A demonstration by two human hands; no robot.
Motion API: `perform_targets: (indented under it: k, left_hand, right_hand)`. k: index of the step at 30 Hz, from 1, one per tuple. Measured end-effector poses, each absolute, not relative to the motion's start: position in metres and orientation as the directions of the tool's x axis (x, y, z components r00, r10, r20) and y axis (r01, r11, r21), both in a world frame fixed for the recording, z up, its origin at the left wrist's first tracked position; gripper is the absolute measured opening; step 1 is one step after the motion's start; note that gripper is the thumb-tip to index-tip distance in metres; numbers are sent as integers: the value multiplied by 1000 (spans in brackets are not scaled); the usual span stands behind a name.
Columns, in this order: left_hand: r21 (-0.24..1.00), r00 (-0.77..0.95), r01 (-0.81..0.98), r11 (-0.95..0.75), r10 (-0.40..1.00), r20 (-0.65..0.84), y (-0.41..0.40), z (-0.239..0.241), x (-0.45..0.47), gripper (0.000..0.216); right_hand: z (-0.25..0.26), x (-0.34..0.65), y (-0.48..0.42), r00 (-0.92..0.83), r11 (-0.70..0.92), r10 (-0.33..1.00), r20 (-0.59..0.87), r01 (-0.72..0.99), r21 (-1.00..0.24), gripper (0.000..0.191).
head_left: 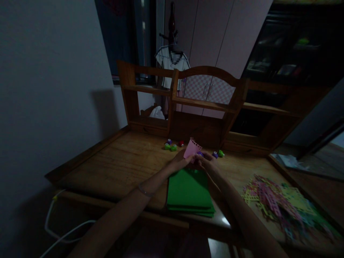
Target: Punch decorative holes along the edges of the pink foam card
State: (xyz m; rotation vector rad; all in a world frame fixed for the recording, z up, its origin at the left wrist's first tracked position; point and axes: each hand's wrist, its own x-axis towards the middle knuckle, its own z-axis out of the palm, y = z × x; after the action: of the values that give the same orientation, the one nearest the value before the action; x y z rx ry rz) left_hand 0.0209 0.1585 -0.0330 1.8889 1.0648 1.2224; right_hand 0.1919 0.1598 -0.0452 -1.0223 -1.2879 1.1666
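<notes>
My left hand [179, 163] pinches the lower edge of a small pink paper sheet [191, 148] with punched holes along its top edge. My right hand [208, 162] is closed around a small purple punch [200, 154] pressed against the same pink sheet. Both hands meet above the far end of a stack of green paper sheets [189, 191] lying on the wooden desk [120, 165].
Small green, purple and red punches [172, 145] sit near the desk's back shelf unit [204, 104], with two more punches [218, 154] just right of my hands. A heap of punched coloured paper strips [279, 204] covers the desk's right side. A white cable [59, 229] hangs at lower left.
</notes>
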Motion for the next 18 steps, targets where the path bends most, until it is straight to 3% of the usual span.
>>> perform_targets:
  k: [18]
  left_hand:
    - [869, 231, 321, -377, 921, 314, 163, -43, 22, 51]
  right_hand:
    - [-39, 197, 156, -111, 239, 965, 237, 5, -971, 31]
